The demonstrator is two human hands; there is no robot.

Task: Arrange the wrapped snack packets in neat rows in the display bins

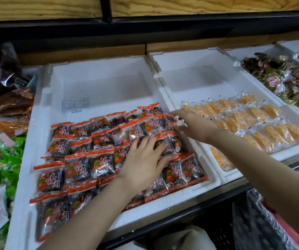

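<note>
red-and-black packets [98,159]; yellow packets [264,127]; white foam bins [42,123]

A black-framed shelf [195,216] carried white foam bins side by side. The middle bin [42,112], the landmark, sat squarely on it. Touching its right wall stood a second foam bin [190,56]; right of that, a third bin [264,49]. Left of the middle bin lay loose green and brown bagged goods [6,109].

Red packets [78,166] in the 9 o'clock foam bin [42,112]: large red "杏肉". Orange packets [264,136] at 3 o'clock carry orange characters, too blurred. White label [76,106] at 11 o'clock: small print, unreadable.
</note>
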